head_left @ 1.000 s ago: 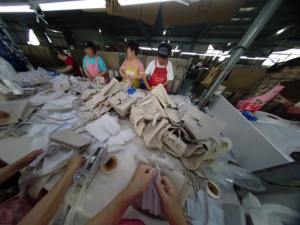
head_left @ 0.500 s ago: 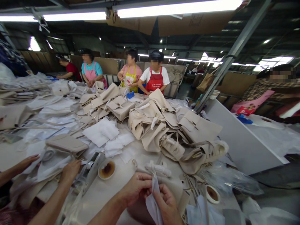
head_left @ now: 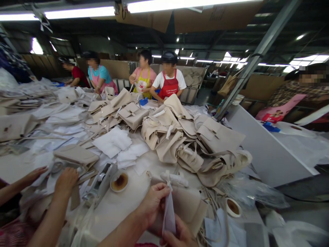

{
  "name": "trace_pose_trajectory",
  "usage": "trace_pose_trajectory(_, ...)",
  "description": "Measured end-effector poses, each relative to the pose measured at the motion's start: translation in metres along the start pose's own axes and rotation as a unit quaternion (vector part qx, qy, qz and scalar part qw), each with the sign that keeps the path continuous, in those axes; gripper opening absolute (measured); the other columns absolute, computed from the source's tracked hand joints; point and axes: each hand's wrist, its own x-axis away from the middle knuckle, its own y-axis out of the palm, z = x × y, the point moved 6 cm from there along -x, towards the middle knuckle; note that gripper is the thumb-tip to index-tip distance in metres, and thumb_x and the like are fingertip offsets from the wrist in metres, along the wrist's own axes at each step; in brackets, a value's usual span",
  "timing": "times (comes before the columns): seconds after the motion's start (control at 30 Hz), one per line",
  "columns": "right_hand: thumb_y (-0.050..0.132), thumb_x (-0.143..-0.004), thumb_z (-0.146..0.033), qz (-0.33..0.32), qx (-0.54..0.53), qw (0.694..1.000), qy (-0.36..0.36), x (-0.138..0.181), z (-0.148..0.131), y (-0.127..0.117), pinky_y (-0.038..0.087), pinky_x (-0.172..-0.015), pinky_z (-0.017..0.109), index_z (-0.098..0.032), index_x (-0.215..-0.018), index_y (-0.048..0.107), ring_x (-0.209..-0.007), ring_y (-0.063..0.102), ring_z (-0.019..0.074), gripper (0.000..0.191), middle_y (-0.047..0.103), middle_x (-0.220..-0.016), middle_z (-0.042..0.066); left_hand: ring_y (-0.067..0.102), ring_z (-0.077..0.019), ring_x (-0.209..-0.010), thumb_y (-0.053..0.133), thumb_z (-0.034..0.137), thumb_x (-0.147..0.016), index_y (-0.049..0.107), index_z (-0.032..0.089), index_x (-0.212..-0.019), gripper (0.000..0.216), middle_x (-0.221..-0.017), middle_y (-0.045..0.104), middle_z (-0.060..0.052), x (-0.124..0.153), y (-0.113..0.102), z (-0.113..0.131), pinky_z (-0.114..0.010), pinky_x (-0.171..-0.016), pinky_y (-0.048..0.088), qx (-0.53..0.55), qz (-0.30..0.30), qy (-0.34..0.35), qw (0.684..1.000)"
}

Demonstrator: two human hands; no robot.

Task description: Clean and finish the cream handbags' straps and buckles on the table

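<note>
Both my hands are at the bottom middle, above a beige handbag (head_left: 190,202) lying on the table. My left hand (head_left: 154,202) pinches the upper part of a narrow folded white sheet (head_left: 169,214), thin like tissue paper. Lower down, the fingers of my right hand (head_left: 180,233) are closed on the same sheet, near its bottom end. The sheet's top comes to a twisted tip against the bag. A white wrapped roll (head_left: 176,179) rests along the bag's far edge. Whether the sheet goes around a part of the bag is hidden by my fingers.
Beige bags (head_left: 164,127) are heaped ahead. White sheets (head_left: 113,142) lie left of them. Dishes of brown liquid stand left (head_left: 119,181) and right (head_left: 233,207). A co-worker's hands (head_left: 66,180) work close on my left. A white panel (head_left: 267,147) borders the right side.
My right hand has slid down the white sheet, away from my left hand, which has risen slightly. More of the sheet shows between them. The co-worker's near hand on the left has shifted left.
</note>
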Motion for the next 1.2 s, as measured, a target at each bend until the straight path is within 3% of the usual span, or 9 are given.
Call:
trace_pose_trajectory(0.1,0.074,-0.07,-0.055,0.059,0.006,0.994,-0.087,0.005,-0.029,-0.01,0.055,-0.081,0.036,-0.023,-0.107,0.068,-0.095,0.069,0.028,0.049,0.075,-0.098,0.009,0.033,-0.0057,-0.043,0.082,0.046,-0.052,0.056,0.017,-0.06,0.04,-0.046,0.045,0.008,0.001,0.001,-0.001,-0.023,-0.045,0.019,-0.016,0.017,0.013,1.0)
trace_pose_trajectory(0.17,0.074,-0.071,-0.053,0.099,0.005,0.988,-0.121,0.004,-0.048,-0.013,0.053,-0.089,0.038,-0.025,-0.106,0.066,-0.1,0.068,0.0279,0.046,0.074,-0.104,0.009,0.035,-0.0063,-0.044,0.081,0.047,-0.052,0.055,0.017,-0.059,0.04,-0.046,0.046,0.008,0.001,0.003,-0.003,-0.023,-0.046,0.022,-0.023,0.023,0.02,0.999)
trace_pose_trajectory(0.33,0.072,-0.073,-0.054,0.165,0.114,0.976,-0.088,-0.013,-0.061,-0.015,0.052,-0.072,0.033,-0.023,-0.081,0.067,-0.076,0.065,0.0233,0.032,0.072,-0.078,0.004,0.04,-0.0076,-0.049,0.081,0.045,-0.053,0.055,0.017,-0.057,0.039,-0.051,0.05,0.007,0.003,0.002,-0.004,-0.023,-0.051,0.029,-0.031,0.027,0.032,0.999)
trace_pose_trajectory(0.57,0.063,-0.075,-0.065,0.122,0.031,0.992,-0.031,-0.034,-0.039,-0.015,0.049,-0.068,0.031,-0.023,-0.08,0.066,-0.071,0.06,0.0204,0.043,0.069,-0.075,0.001,0.044,-0.0083,-0.055,0.082,0.04,-0.051,0.054,0.018,-0.064,0.039,-0.057,0.055,0.007,0.007,-0.008,-0.002,-0.022,-0.056,0.034,-0.001,0.047,0.06,0.997)
trace_pose_trajectory(0.8,0.061,-0.08,-0.055,0.219,0.171,0.954,-0.114,-0.03,-0.054,-0.017,0.047,-0.064,0.032,-0.023,-0.076,0.063,-0.067,0.061,0.0215,0.033,0.068,-0.069,0.002,0.045,-0.0082,-0.055,0.081,0.038,-0.054,0.055,0.017,-0.064,0.034,-0.056,0.054,0.007,0.007,-0.011,-0.006,-0.022,-0.055,0.035,0.008,0.053,0.074,0.996)
trace_pose_trajectory(0.9,0.062,-0.079,-0.05,0.23,0.198,0.941,-0.151,-0.028,-0.059,-0.017,0.048,-0.075,0.034,-0.023,-0.078,0.069,-0.079,0.064,0.0242,0.028,0.072,-0.08,0.004,0.045,-0.0078,-0.055,0.08,0.034,-0.055,0.055,0.017,-0.065,0.031,-0.057,0.055,0.007,0.005,-0.013,-0.006,-0.021,-0.055,0.034,0.002,0.069,0.093,0.993)
trace_pose_trajectory(1.0,0.066,-0.075,-0.048,0.185,0.107,0.97,-0.116,-0.031,-0.056,-0.013,0.049,-0.086,0.038,-0.022,-0.088,0.073,-0.091,0.067,0.0268,0.031,0.075,-0.095,0.007,0.043,-0.0075,-0.052,0.08,0.032,-0.054,0.052,0.019,-0.064,0.033,-0.054,0.052,0.009,0.002,-0.015,-0.006,-0.021,-0.052,0.034,-0.002,0.078,0.113,0.99)
trace_pose_trajectory(1.07,0.073,-0.069,-0.05,0.148,-0.015,0.987,-0.061,-0.034,-0.052,-0.008,0.052,-0.079,0.037,-0.021,-0.094,0.072,-0.086,0.069,0.0258,0.038,0.076,-0.095,0.007,0.043,-0.008,-0.049,0.081,0.033,-0.053,0.05,0.02,-0.065,0.036,-0.051,0.052,0.009,0.001,-0.016,-0.006,-0.021,-0.049,0.033,-0.008,0.084,0.124,0.989)
trace_pose_trajectory(1.2,0.087,-0.058,-0.044,0.102,-0.189,0.977,-0.013,-0.035,-0.053,0.003,0.051,-0.057,0.028,-0.022,-0.098,0.064,-0.067,0.068,0.0188,0.051,0.076,-0.083,0.003,0.051,-0.0104,-0.053,0.082,0.038,-0.055,0.056,0.018,-0.067,0.035,-0.055,0.058,0.005,0.002,-0.018,-0.005,-0.022,-0.052,0.039,-0.022,0.09,0.133,0.987)
